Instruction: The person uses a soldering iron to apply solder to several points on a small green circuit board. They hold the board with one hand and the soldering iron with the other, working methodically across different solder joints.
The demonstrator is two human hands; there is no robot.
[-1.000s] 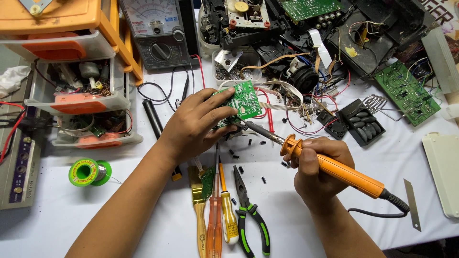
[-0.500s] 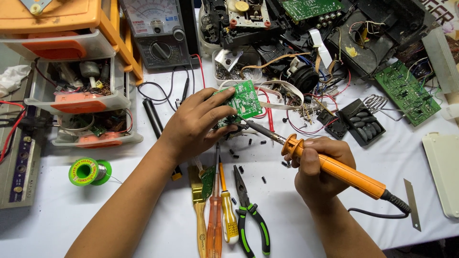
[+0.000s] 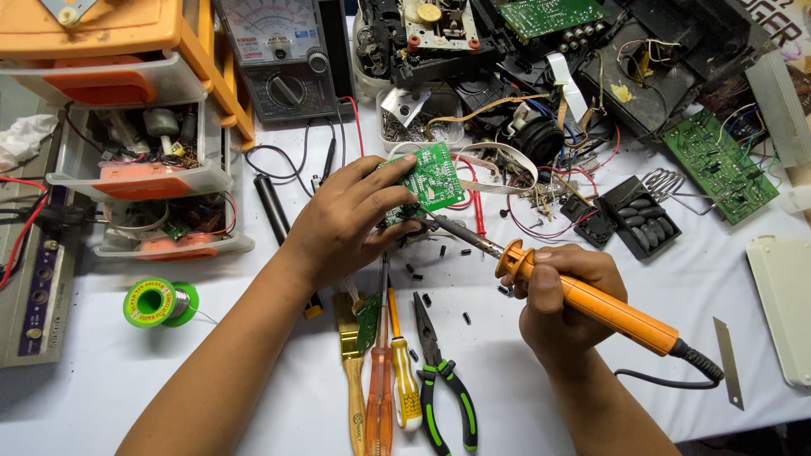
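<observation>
The left hand (image 3: 338, 224) was clamped on a small green circuit board (image 3: 431, 179), fingers curled over its edge, holding it tilted just above the white table (image 3: 591, 397). The right hand (image 3: 562, 300) was wrapped tight around the orange soldering iron (image 3: 591, 304), whose tip met the board's lower edge. Pliers (image 3: 443, 376) lay between the forearms.

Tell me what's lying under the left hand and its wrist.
Under the left hand, which holds the small green circuit board, the tops of a paintbrush and an orange screwdriver run beneath it. Their ends are covered, as is the white tabletop there.
</observation>
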